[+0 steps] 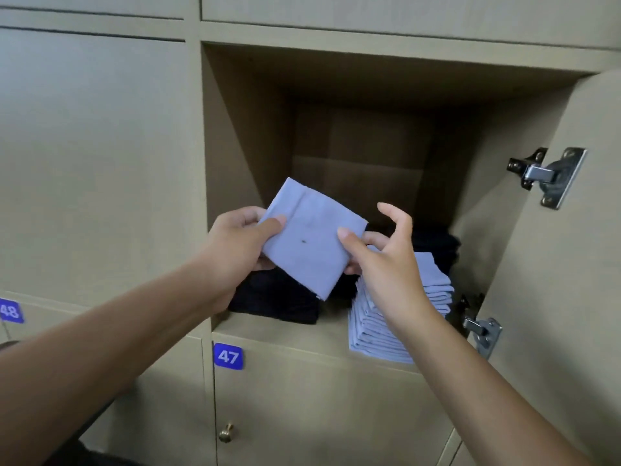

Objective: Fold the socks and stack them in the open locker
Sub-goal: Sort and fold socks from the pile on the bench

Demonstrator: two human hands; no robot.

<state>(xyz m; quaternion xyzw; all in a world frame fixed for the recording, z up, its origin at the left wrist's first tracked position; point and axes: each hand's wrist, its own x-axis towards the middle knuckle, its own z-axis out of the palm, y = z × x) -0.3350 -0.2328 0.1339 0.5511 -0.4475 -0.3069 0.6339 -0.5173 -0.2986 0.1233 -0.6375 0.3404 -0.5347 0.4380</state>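
Folded light-blue sock (311, 242) is held up in the air in front of the open locker (235, 136), above the locker floor and touching neither stack. It's a flat rectangle, tilted; long axis runs from upper left to lower right, top corner pointing up-left into the locker, bottom corner pointing down toward the front edge. Small dark speck on its face.

Left hand (235, 245) grips the sock's left edge, thumb on top, fingers curled under. Right hand (386, 260) pinches the right edge with thumb and lower fingers; its index finger is raised and curved free.

Stack of folded light-blue socks (373, 331) sits at the locker's front right, just below the right hand. Dark socks (279, 299) lie front left; more dark fabric (437, 243) behind the blue stack. Locker door (578, 264) hangs open at right, with hinges (546, 174). Label 47 (228, 356) is on the door below.
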